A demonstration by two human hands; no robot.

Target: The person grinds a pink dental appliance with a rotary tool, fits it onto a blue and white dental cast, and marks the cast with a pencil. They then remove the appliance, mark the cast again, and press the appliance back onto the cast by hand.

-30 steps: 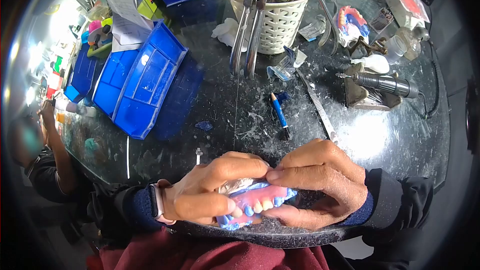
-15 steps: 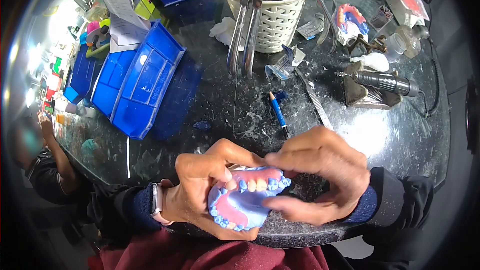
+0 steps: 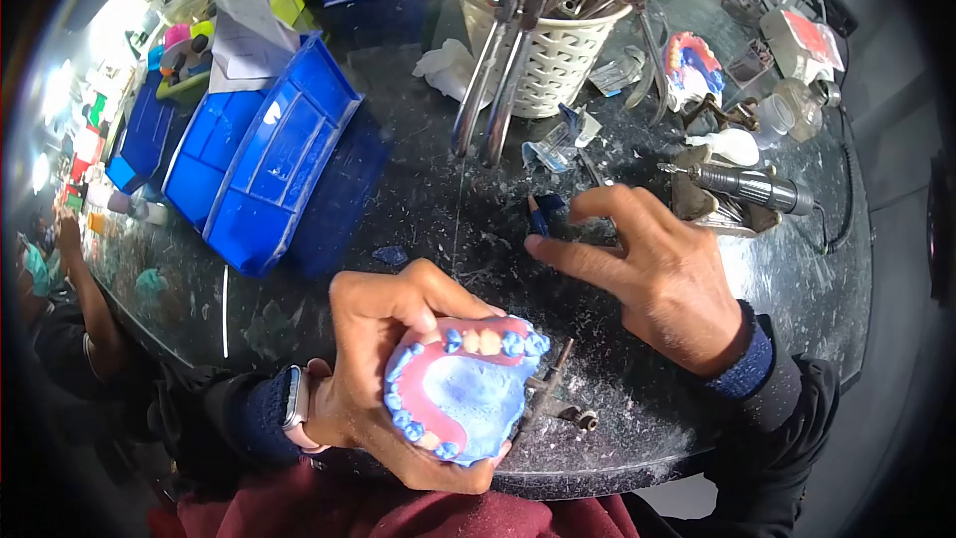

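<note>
My left hand [image 3: 383, 389] grips a dental cast [image 3: 473, 389] of pale blue plaster, its arch facing up. Pink wax runs along the ridge, set with several blue-coated and cream teeth. Metal articulator parts [image 3: 563, 408] with a rod and screw stick out from behind the cast's right side. Over the bench, my right hand [image 3: 657, 269] is open, thumb and index finger spread around a blue pencil [image 3: 539, 222]. The thumb tip is right at the pencil, whose lower end is hidden. A slim metal tool [image 3: 592, 167] shows only its far end beyond the fingers.
Blue bins [image 3: 269, 169] stand at the left. A white woven basket [image 3: 568, 60] full of pliers and hand tools is at the back. To the right are a rotary handpiece [image 3: 757, 184] on its holder and another dental cast [image 3: 692, 70]. A person's arm [image 3: 90, 289] shows far left.
My right hand has left the cast and moved up and right to the pencil, its fingers spreading. My left hand has shifted slightly left with the cast, exposing the metal parts.
</note>
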